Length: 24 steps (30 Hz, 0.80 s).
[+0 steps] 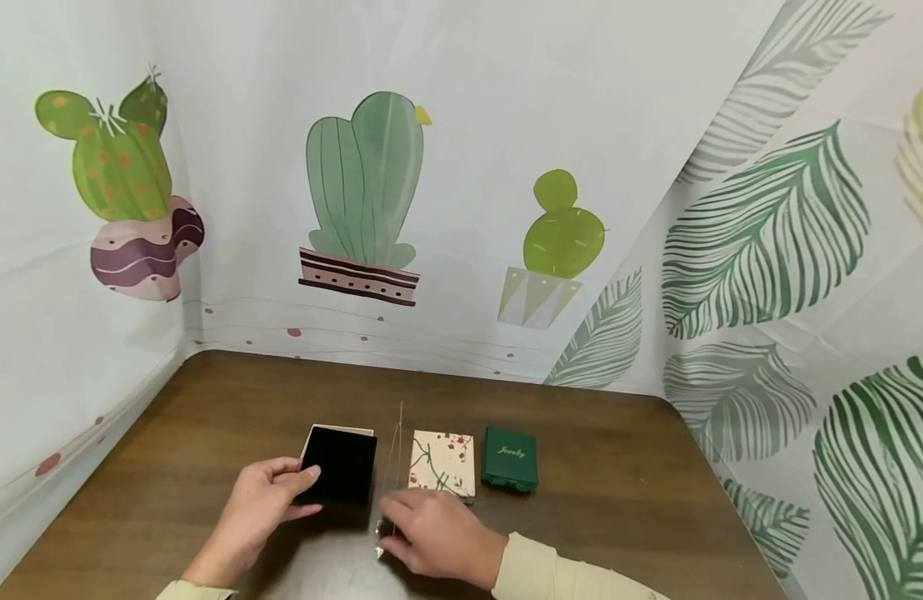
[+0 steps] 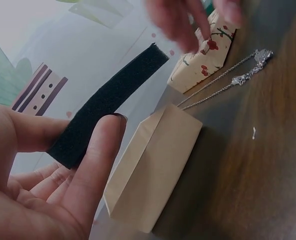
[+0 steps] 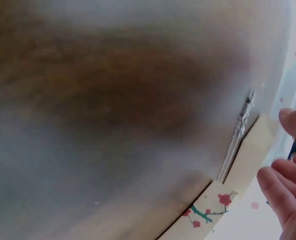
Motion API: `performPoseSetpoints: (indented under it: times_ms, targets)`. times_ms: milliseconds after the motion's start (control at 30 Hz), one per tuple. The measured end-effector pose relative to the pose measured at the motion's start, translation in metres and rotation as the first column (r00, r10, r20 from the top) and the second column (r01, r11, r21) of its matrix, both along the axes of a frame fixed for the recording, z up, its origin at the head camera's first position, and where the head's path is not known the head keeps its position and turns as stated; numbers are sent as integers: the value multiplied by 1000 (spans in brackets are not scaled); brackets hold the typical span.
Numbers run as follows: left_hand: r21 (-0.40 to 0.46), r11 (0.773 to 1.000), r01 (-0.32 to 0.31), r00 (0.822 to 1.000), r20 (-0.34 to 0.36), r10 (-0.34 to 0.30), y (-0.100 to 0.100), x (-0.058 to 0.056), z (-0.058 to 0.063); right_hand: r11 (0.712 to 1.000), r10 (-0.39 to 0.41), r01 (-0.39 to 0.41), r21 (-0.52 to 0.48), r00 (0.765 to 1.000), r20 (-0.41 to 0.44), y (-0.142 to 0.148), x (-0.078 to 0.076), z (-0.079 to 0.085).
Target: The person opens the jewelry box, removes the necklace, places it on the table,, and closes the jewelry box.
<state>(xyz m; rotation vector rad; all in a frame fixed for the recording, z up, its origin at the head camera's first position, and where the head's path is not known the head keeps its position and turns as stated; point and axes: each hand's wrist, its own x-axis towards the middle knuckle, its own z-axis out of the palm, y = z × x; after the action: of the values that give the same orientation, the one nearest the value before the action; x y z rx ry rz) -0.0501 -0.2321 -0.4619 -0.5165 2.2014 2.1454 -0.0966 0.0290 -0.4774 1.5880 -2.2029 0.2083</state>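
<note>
My left hand point(image 1: 259, 504) pinches a flat black foam pad point(image 1: 343, 465) between thumb and fingers, over an open cream cardboard box. The left wrist view shows the pad point(image 2: 105, 107) edge-on and tilted, apart from the cream box point(image 2: 163, 165) below it. Between the boxes lies a silver necklace point(image 2: 260, 56), its thin double chain running away from me. My right hand point(image 1: 442, 533) overlaps the near end of the necklace in the head view. From the left wrist, its blurred fingers point(image 2: 178, 25) appear loose and apart from the necklace.
A cream box piece with red blossoms point(image 1: 442, 458) lies right of the chain. Beyond it sits a small green jewelry box point(image 1: 510, 458). The brown wooden table point(image 1: 619, 500) meets a hanging cloth point(image 1: 469, 167) printed with cacti and leaves. A tiny white scrap point(image 2: 254, 133) lies on the wood.
</note>
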Motion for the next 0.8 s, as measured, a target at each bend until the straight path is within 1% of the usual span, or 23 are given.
performPoseSetpoints:
  times_ms: [100, 133, 167, 233, 267, 333, 400, 467, 533, 567, 700, 800]
  targets:
    - [10, 1000, 5, 1000, -6, -5, 2, -1, 0, 994, -90, 93, -49, 994, 55, -1, -3, 4]
    - [14, 1000, 6, 1000, -4, -6, 3, -2, 0, 991, -115, 121, -60, 989, 88, -1, -4, 5]
    - [17, 1000, 11, 1000, -4, -11, 3, -2, 0, 987, -136, 145, -65, 983, 125, -1, -4, 6]
    - [24, 1000, 14, 1000, 0, -14, 5, -2, 0, 980, -165, 184, -70, 962, 216, -2, -5, 8]
    - [27, 1000, 14, 1000, -2, -13, 6, -1, -1, 977, -180, 202, -64, 949, 260, -3, -5, 9]
    - [30, 999, 15, 1000, -2, -15, 8, -1, -1, 973, -196, 227, -48, 915, 354, -5, -6, 11]
    - [36, 999, 20, 1000, 1, -20, 10, -1, -1, 968, -210, 249, -32, 872, 443, -7, -6, 13]
    - [41, 999, 34, 999, 0, -34, 12, -1, -1, 962, -226, 272, -14, 829, 511, -8, -7, 14]
    - [47, 998, 45, 999, 5, -45, 14, -1, 0, 960, -232, 282, -4, 797, 558, -9, -7, 15]
    - [49, 998, 50, 999, 6, -50, 14, -1, 0, 959, -230, 283, -2, 784, 576, -9, -7, 15]
    - [48, 996, 70, 998, 5, -70, 16, 0, 1, 959, -221, 285, -6, 757, 614, -10, -9, 15]
    - [51, 993, 103, 995, 2, -104, 16, 1, 2, 958, -214, 285, -12, 745, 632, -10, -11, 15]
